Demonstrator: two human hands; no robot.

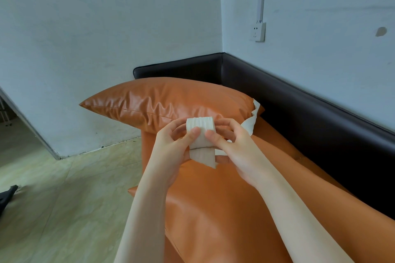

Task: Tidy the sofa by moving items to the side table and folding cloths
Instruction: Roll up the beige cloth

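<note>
Head view. A narrow, ribbed, cream-white cloth strip (202,141) was held at the centre of the frame, above the seat of an orange leather-look sofa (224,209). The strip was folded over at its top edge, and a lower flap was seen hanging below a crease. A loose tail of the same cloth was trailed toward 2 o'clock, where it was laid against the orange, glossy, rectangular cushion (171,102).

The left hand (171,149) was closed on the cloth: the thumb was pressed on the front face and the fingers were curled behind the strip. The right hand (233,147) was likewise closed on the cloth, with the thumb set just beside the left thumb and the fingers curled over the strip's right edge.

The cushion was positioned at 12 o'clock from the hands. A dark brown padded backrest (299,100) was located from 12 to 4 o'clock. A white wall socket (258,31) was mounted at 1 o'clock.
</note>
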